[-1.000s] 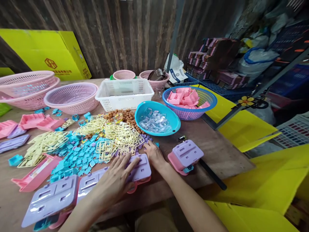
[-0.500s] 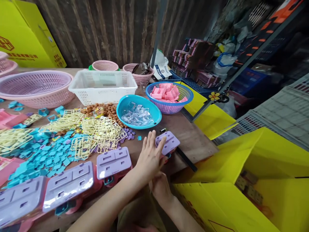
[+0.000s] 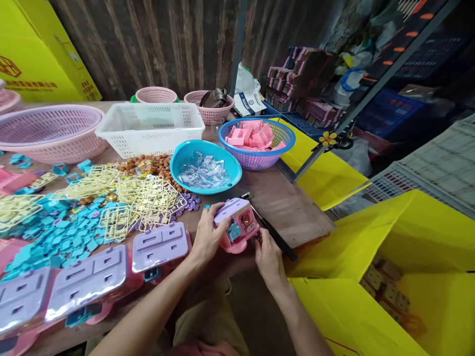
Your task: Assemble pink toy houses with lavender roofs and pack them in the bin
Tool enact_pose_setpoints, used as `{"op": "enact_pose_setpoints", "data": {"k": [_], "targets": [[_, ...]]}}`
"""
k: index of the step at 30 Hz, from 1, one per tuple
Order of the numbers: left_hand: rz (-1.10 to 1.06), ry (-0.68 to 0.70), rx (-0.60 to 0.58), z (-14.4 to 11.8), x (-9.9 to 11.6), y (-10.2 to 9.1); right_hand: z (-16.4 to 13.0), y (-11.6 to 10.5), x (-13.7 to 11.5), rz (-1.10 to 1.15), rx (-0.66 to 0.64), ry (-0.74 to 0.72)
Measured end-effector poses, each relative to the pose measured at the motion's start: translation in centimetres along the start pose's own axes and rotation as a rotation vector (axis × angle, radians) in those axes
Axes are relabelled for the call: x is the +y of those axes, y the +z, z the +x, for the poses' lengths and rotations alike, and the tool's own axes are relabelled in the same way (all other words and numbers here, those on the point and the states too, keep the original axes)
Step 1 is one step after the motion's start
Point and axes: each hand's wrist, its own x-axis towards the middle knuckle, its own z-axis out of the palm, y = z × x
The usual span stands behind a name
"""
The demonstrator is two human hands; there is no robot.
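Toy (image 3: 237, 225) tilted up at the worktop's (image 3: 297, 217) near edge.
My left grip (image 3: 208, 237) clasps its lilac lid, right grip (image 3: 267, 252) pinches the pink base; light, stiff plastic, likely snaps apart.

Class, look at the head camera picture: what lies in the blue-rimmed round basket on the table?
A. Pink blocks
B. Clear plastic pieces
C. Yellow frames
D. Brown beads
A. The blue-rimmed basket holds pink blocks; the clear pieces sit in the teal bowl beside it.
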Motion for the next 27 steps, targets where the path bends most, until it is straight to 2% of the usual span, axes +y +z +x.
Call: {"op": "enact_pose_setpoints", "data": {"k": [5, 14, 17, 21, 24, 27], "targets": [[-0.041, -0.005, 0.034, -0.4, -0.7, 0.2, 0.5, -0.6, 0.4, -0.057, -0.079, -0.016], [-0.039, 0.015, 0.028, -0.6, 0.0, 0.2, 0.8, -1.5, 1.1, -0.142, -0.059, 0.002], [-0.025, 0.015, 0.016, -0.6, 0.0, 0.2, 1.0, -2.9, -0.3, -0.130, -0.007, -0.022], [0.009, 0.058, -0.002, -0.7, -0.1, 0.2, 1.3, -4.7, -3.9, 0.022, 0.071, -0.128], [0.018, 0.065, -0.007, -0.7, -0.2, 0.3, 1.6, -4.8, -5.9, 0.098, 0.065, -0.222], [0.012, 0.060, -0.019, -0.8, -0.2, 0.2, 1.8, -4.5, -6.4, 0.106, 0.063, -0.240]]}}
